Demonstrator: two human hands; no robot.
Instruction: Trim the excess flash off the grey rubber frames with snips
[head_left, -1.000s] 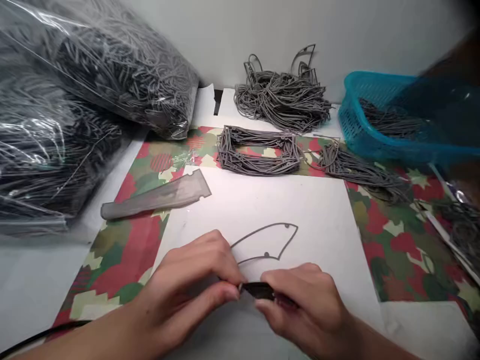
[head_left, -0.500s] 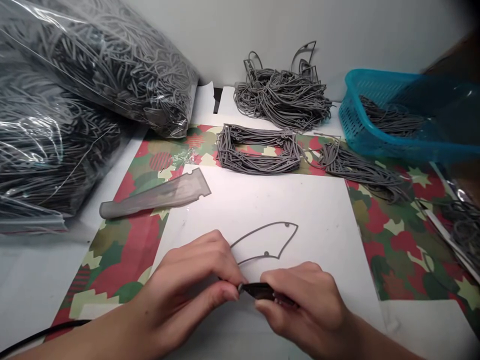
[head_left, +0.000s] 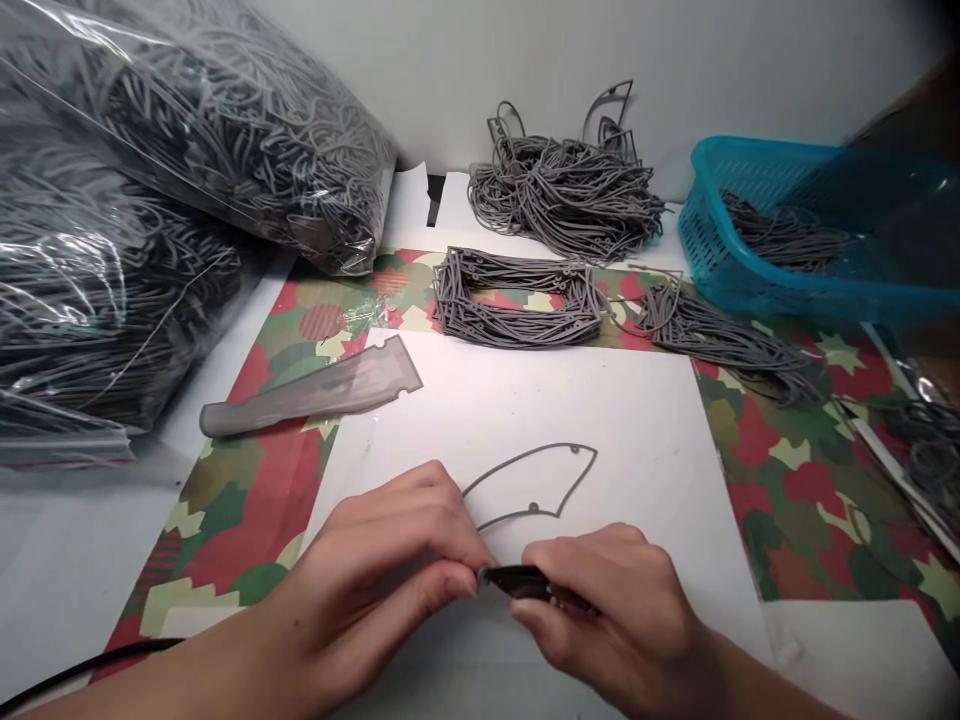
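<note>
My left hand [head_left: 375, 560] and my right hand [head_left: 607, 600] meet low in the middle of the view. Their fingertips pinch a small black piece [head_left: 521, 582], possibly a tool, whose exact kind I cannot tell. Just above them, a thin grey cord-like outline [head_left: 517, 462] in a blade shape lies on a white paper sheet [head_left: 615, 420]. Its lower end passes behind my left fingers, so I cannot tell whether it joins the black piece.
A translucent grey blade-shaped template [head_left: 315, 395] lies left of the hands on camouflage-patterned paper [head_left: 240, 530]. Bagged grey outlines [head_left: 225, 120] are piled at left. Loose bundles [head_left: 566, 195] stand behind, and a blue plastic basket [head_left: 709, 220] holds more at right.
Both hands and the black piece stay nearly in place. The whole view has shifted only slightly.
</note>
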